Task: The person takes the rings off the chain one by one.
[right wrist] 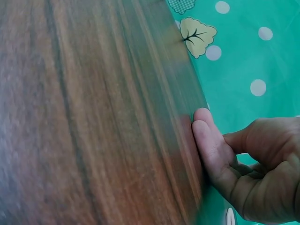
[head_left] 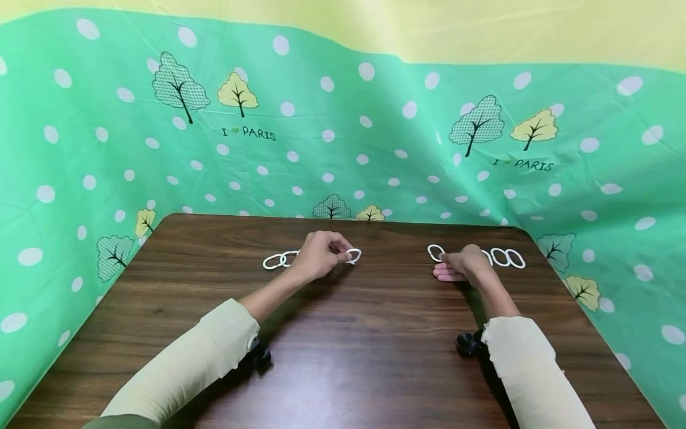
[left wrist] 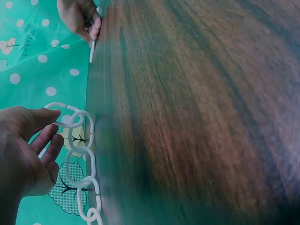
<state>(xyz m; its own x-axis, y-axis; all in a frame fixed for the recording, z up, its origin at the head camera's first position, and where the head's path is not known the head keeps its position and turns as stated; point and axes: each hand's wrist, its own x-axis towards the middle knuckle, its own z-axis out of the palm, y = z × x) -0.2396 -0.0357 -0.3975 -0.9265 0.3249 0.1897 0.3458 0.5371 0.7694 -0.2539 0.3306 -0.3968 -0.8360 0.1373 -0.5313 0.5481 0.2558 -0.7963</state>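
Note:
My left hand point(head_left: 319, 256) pinches the end link point(head_left: 354, 256) of a white plastic chain point(head_left: 274, 261) between thumb and fingertips. In the left wrist view, the joined links point(left wrist: 80, 161) run down beside the left hand point(left wrist: 26, 152). To the right, my right hand point(head_left: 467, 263) pinches the near-end link point(head_left: 436, 252) of a second white chain point(head_left: 501, 257), partly hidden under the hand. The right wrist view shows the right hand point(right wrist: 255, 173) at the table surface, with only a sliver of a white link point(right wrist: 229, 216) below it.
The brown wooden table point(head_left: 343, 333) lies under both hands, its far edge close beyond them. A green dotted cloth point(head_left: 343, 119) hangs behind and along both sides. Black wrist devices point(head_left: 468, 344) sit under the sleeves.

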